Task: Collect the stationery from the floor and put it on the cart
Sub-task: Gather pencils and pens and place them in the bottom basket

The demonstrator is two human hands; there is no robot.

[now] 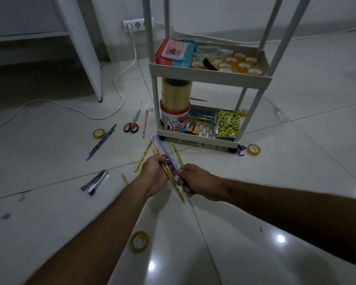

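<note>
Here, head view
Left hand: the left hand [155,176] has its fingers curled round a bundle of thin patterned pencils, yellow, pink and blue [167,161], which fans up toward the cart and down past the wrist
Right hand: the right hand [195,183] meets the bundle from the other side, its fingers bent and its thumb and forefinger pinching the pencils near their middle
Cart: a cream plastic trolley with tiered trays and white posts [212,76] stands just beyond the hands on the pale glossy tiled floor [255,233]
Upper tray: a red and blue pack of wipes [173,53] lies at its left, many small rolls of clear yellowish tape [240,64] at its right
Lower tray: a tall stack of wide clear tape on a red and white tub [175,108] fills the left end, blue pencils [199,116] lie in the middle and a yellow and black patterned notebook [228,124] at the right
Floor, left: orange-handled scissors [132,124], a pink pencil [145,123] just beside them, a small tape roll [99,133], two blue pencils [101,142], a yellow pencil [142,159] and a silver stapler with purple ends [95,183]
Floor, near: another tape roll [139,241] lies between the forearms
Floor, right: a small purple stapler [241,150] and a tape roll [253,149] sit by the cart's wheel
Background: a white cable [119,87] trails from a wall socket [134,25]
</note>
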